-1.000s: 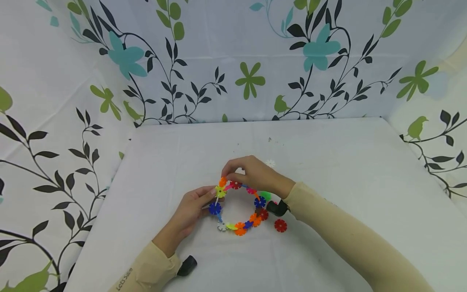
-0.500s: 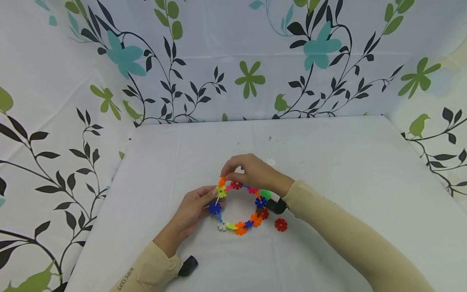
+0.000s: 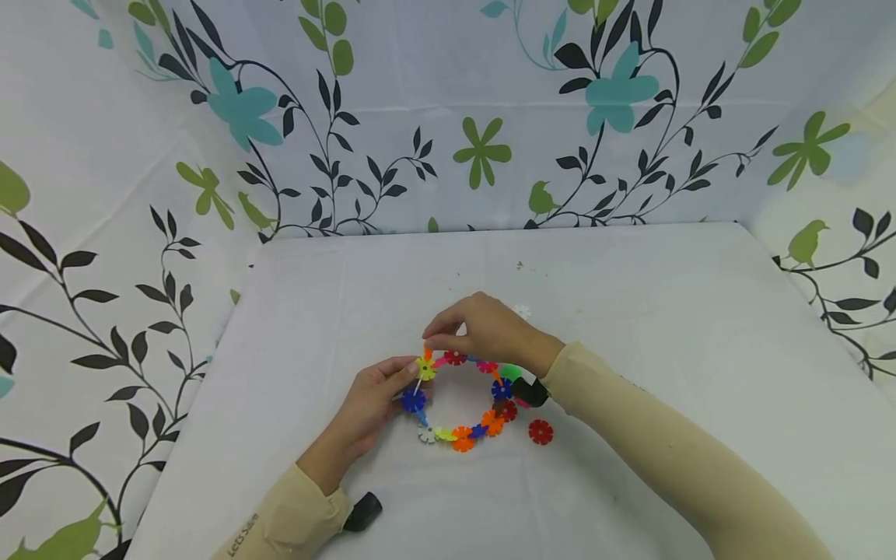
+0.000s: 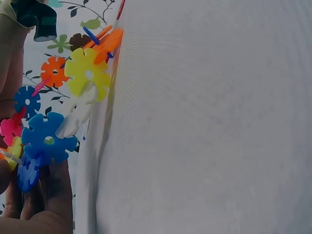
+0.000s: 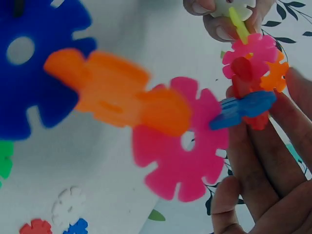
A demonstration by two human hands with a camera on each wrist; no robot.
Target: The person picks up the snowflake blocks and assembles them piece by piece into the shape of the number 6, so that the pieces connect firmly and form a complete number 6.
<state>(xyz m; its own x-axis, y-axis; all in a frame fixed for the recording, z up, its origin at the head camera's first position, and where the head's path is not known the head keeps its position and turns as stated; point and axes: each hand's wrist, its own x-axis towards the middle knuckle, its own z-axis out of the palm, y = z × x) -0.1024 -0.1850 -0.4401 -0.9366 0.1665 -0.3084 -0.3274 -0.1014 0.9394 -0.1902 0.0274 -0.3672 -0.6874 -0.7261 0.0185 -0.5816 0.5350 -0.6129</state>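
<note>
A ring of linked plastic flower-shaped discs [image 3: 463, 439] in many colours hangs between both hands in the head view. At its upper left my left hand [image 3: 374, 400] grips it, thumb next to the yellow disc [image 3: 425, 369] and fingers behind. Just above that, my right hand [image 3: 483, 327] pinches a small orange disc [image 3: 428, 354], largely covered by its fingertips. In the right wrist view, a pink disc [image 5: 204, 151] and an orange disc [image 5: 114, 87] of the ring cross in front of the right hand [image 5: 268, 190]. A light blue disc [image 4: 46, 139] shows large in the left wrist view.
On the white table [image 3: 630, 311] lie a loose red disc [image 3: 540, 432] right of the ring, a green disc [image 3: 512, 372] partly behind it, and a white disc [image 3: 522, 311] beyond the right wrist. A leaf-patterned cloth [image 3: 392, 101] rises behind the table.
The right fingertips have shifted slightly over the orange disc, which shows less than before. The left hand and the ring stay nearly in place.
</note>
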